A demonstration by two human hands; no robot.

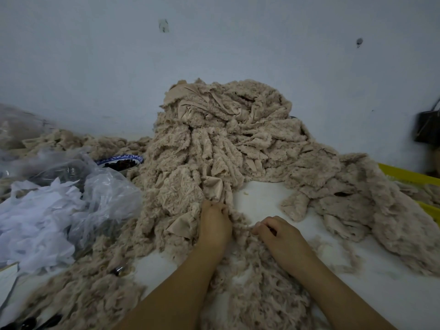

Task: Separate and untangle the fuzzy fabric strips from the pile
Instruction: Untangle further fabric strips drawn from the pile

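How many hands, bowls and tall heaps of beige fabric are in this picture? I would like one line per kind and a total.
Hands: 2, left hand and right hand, each gripping fuzzy fabric
Bowl, blue-patterned: 1
Tall beige fabric pile: 1
Total: 4

Bare table [259, 198] lay open at the middle and toward the right near corner; the fuzzy pile [214, 139] walled the back edge, plastic bags [78, 194] the left.
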